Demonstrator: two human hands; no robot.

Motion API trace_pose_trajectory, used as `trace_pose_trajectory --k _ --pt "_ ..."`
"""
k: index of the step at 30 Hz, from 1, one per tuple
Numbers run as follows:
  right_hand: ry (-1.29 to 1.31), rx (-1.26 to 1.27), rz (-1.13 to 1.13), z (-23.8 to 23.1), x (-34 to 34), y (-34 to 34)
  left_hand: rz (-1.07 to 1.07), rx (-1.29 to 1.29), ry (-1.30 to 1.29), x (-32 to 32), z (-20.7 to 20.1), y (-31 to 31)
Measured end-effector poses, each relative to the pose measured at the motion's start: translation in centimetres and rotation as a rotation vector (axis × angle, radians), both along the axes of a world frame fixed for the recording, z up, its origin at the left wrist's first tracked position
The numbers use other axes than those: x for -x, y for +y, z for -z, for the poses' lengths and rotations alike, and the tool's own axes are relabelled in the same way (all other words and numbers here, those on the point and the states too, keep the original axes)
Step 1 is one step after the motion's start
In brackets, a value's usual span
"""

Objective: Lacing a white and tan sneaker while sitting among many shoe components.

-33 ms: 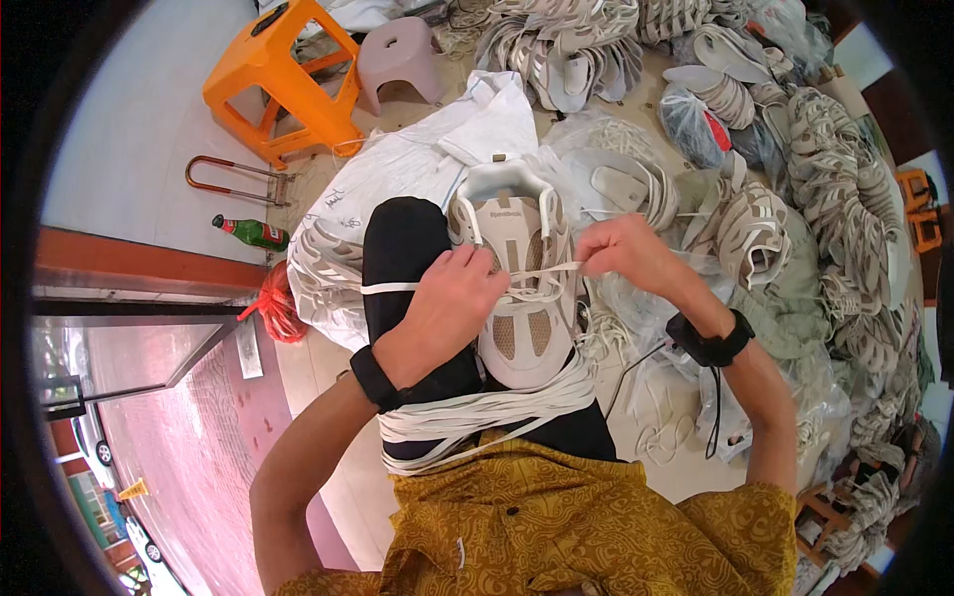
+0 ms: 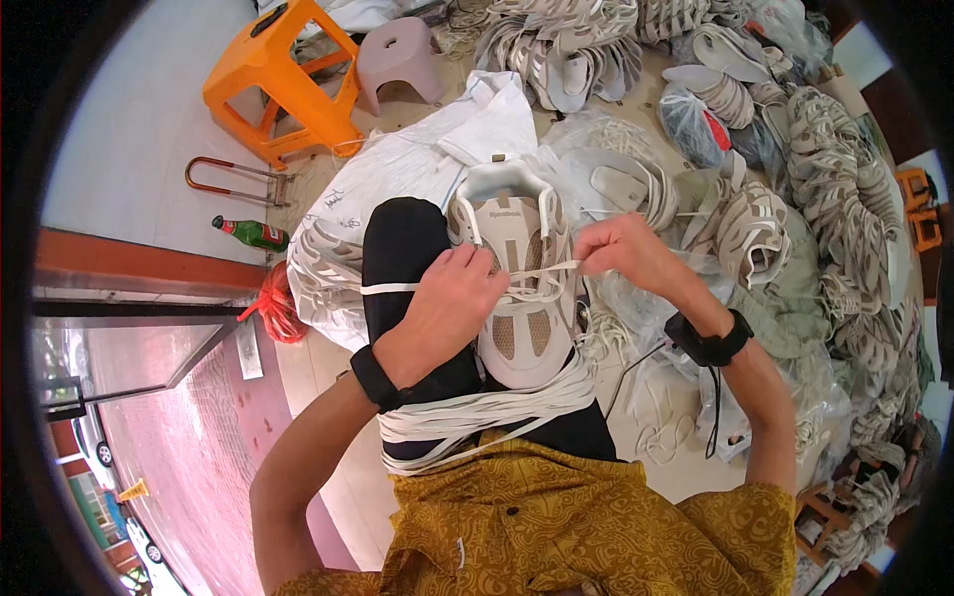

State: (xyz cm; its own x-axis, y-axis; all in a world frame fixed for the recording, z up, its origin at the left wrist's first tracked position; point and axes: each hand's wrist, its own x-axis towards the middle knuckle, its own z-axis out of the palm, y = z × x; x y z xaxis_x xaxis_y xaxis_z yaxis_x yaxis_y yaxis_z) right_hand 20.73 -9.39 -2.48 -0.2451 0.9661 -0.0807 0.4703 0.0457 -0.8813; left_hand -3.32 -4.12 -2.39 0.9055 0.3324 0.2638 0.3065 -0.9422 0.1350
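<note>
A beige and white sneaker [image 2: 527,343] rests on my lap, its toe toward me and its opening away. My right hand [image 2: 624,256] pinches a flat cream shoelace [image 2: 545,270], drawn out to the right from the lacing. Over the shoe's left eyelet edge, my left hand [image 2: 452,303] is closed with curled fingers. A length of lace runs out from under it across my black-clad left leg [image 2: 402,233]; the fingertips are partly hidden. Nearer my body, a bundle of loose cream laces [image 2: 487,407] lies across my thighs.
Piles of beige shoe uppers [image 2: 845,189] fill the right side and the back. A white sack [image 2: 437,139] lies beyond my knees. An orange stool [image 2: 283,79], a lilac stool [image 2: 399,60], a green bottle [image 2: 256,233] and red twine [image 2: 280,306] stand or lie to the left.
</note>
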Motion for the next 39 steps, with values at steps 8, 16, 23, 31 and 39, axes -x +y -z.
trace_pose_trajectory --k 8,16,23,31,39 --pt "0.895 0.387 0.301 1.1 -0.8 0.3 -0.243 0.602 0.068 -0.1 -0.5 1.3" --pt "1.587 0.197 0.55 3.9 -2.1 -0.7 -0.264 0.2 0.054 0.0 -0.2 0.5" --pt "0.569 0.225 0.429 3.2 -2.9 -0.9 -0.202 0.164 0.261 0.3 -0.7 1.0" --pt "-0.372 -0.172 0.173 -0.2 -2.2 -1.6 -0.122 0.061 0.121 0.1 -1.3 0.6" --pt "-0.109 -0.077 0.195 0.7 -0.5 -0.4 -0.011 -0.231 0.214 -0.8 0.3 -1.4"
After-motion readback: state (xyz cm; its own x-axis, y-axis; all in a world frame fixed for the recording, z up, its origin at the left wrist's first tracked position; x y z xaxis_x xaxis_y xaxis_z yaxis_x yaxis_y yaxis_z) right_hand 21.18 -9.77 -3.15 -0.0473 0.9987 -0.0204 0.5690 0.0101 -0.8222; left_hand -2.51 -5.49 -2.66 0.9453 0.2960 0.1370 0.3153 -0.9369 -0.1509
